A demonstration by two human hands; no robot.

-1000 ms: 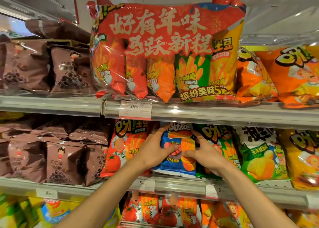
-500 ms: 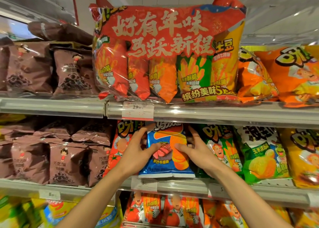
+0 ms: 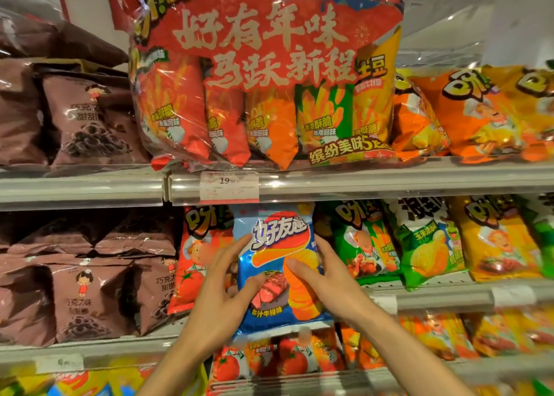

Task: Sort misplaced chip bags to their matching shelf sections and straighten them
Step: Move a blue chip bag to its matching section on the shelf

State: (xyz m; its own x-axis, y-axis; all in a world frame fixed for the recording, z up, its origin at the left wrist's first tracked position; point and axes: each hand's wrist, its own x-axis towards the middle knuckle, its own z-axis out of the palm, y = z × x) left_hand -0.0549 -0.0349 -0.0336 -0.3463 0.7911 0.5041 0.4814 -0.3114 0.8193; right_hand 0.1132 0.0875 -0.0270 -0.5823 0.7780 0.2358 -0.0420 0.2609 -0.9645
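Since a moment ago, both hands have pulled the shiny blue chip bag with the steak picture (image 3: 277,263) out from the middle shelf (image 3: 443,298), so its bottom now hangs past the shelf edge. On that shelf, a red tomato chip bag (image 3: 195,260) stands just to its left and a green chip bag (image 3: 359,239) just to its right. Brown snack bags (image 3: 90,299) fill the far left. Up above sits a big red multi-pack (image 3: 263,81). Left hand (image 3: 221,287) and right hand (image 3: 326,278) pinch the blue bag's sides, thumbs on its front.
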